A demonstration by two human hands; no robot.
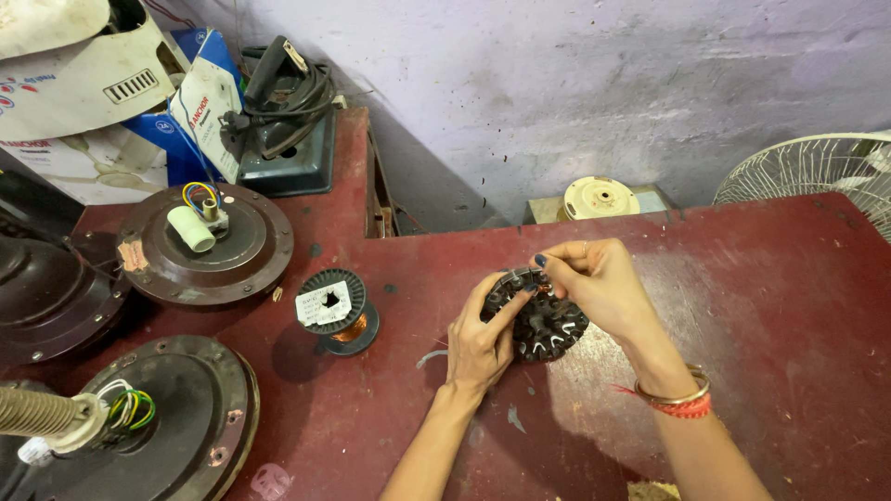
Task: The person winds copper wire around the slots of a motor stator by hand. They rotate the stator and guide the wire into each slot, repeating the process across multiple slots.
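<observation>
Stator core (543,327) gripped by left hand (480,341), right hand (601,283) pinching its rim.

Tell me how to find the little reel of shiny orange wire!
Look at the dark red table. Left of the two hands sits a small black spool, standing alone. It alone has copper wire wound round it and a white label on top.

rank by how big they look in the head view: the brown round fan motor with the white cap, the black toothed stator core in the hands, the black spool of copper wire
1. Brown round fan motor with the white cap, clearly largest.
2. Black toothed stator core, held by the left hand and right hand.
3. Black spool of copper wire, somewhat smaller than the core.
</observation>
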